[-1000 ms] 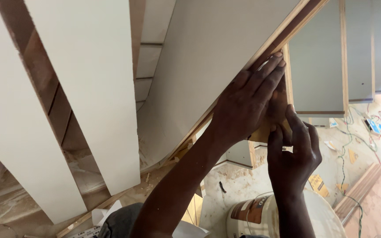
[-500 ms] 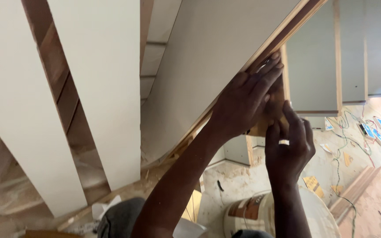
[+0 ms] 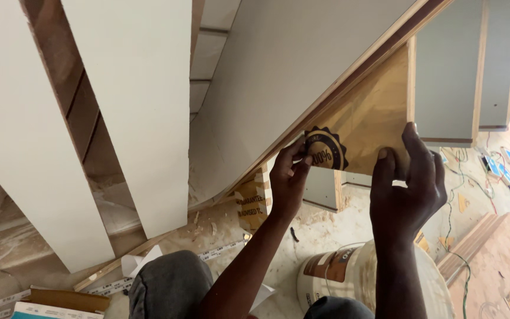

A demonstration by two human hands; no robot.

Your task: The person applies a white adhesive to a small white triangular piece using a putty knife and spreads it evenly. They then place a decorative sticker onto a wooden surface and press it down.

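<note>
Two bare hands are up at the underside of a tilted plywood panel (image 3: 373,112), and the step in hand looks like peeling a label off it. Starting at the left, tall white boards (image 3: 137,112) lean upright with brown gaps between them, and a small box (image 3: 42,310) lies on the dusty floor (image 3: 320,236) below. Next comes the panel's pale grey laminated face (image 3: 290,77), running up to a layered wooden edge.

Just right of that edge, the left hand (image 3: 287,183) pinches the left rim of a round black sticker with a scalloped border (image 3: 324,149); its fingers (image 3: 293,155) are clenched on the sticker's edge, thumb against fingertips. The sticker sits on the bare brown wood, low on the panel, and appears mostly stuck down.

Further right, the right hand (image 3: 408,183) grips the panel's lower edge, fingers (image 3: 415,147) curled up over the wood, seemingly steadying it. A white bucket (image 3: 349,277) stands below the wrists. At the far right, more grey panels (image 3: 450,71) hang or lean, and cables and small boxes litter the floor beside stacked wood strips (image 3: 473,242).

As a judgement, the next move calls for a slow, shallow pull on the lifted rim, so that the sticker comes away whole, while the right hand keeps the panel from swinging.
</note>
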